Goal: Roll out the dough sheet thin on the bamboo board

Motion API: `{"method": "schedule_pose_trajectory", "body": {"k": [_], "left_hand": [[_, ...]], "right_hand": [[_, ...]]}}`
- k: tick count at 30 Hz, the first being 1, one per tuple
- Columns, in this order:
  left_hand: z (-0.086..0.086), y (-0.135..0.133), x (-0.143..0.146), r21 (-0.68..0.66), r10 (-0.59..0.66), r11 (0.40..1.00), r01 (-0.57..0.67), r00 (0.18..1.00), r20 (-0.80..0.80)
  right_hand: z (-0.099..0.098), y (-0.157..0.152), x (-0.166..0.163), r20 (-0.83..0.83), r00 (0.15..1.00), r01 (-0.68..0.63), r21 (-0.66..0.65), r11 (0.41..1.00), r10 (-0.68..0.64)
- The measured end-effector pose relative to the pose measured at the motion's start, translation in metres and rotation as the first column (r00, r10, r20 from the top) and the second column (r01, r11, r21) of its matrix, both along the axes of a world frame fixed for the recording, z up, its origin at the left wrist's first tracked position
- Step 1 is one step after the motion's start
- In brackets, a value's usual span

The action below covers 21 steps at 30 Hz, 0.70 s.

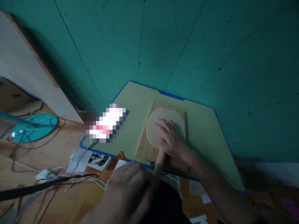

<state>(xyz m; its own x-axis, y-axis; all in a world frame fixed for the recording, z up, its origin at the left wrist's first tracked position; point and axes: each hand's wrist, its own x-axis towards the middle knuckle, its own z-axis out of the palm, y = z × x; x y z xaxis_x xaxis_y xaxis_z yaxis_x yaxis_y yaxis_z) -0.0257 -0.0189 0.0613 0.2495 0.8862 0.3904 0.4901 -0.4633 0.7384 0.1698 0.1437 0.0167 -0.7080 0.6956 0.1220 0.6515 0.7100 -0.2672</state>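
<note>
A flat, round sheet of dough (pixel 155 130) lies on a wooden board (pixel 146 150). My right hand (pixel 170 138) rests on the dough, palm down with its fingers spread. In the lower middle, closer to the camera, my left hand (pixel 128 186) is closed around a wooden rolling pin (pixel 158 165) and looks blurred. The pin tilts up toward the board, and its far end reaches the right hand's thumb side. Whether the pin touches that hand or the dough I cannot tell.
The board sits on a small pale table (pixel 205 137) with a blue rim, against a green wall (pixel 149 46). A lit phone-like screen (pixel 107 123), pixelated, lies at left with a cable. Cords, a power strip (pixel 45 175) and a teal round base (pixel 35 127) are on the floor.
</note>
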Motion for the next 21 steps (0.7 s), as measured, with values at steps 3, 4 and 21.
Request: {"method": "schedule_pose_trajectory", "body": {"k": [3,4,21], "left_hand": [[-0.022,0.008,0.039,0.221,-0.176,0.951,0.217,0.966,-0.190],[-0.029,0.011,0.049,0.271,-0.204,0.926,0.262,0.953,-0.226],[-0.068,0.011,0.033,0.220,-0.075,0.960,0.172,0.917,-0.391]], "right_hand": [[-0.004,0.001,0.018,-0.042,0.997,-0.065,0.015,0.998,0.066],[-0.004,0.002,0.019,-0.042,0.996,-0.077,0.024,0.997,0.078],[0.004,0.011,-0.042,-0.113,0.991,-0.068,0.019,0.998,0.069]]}}
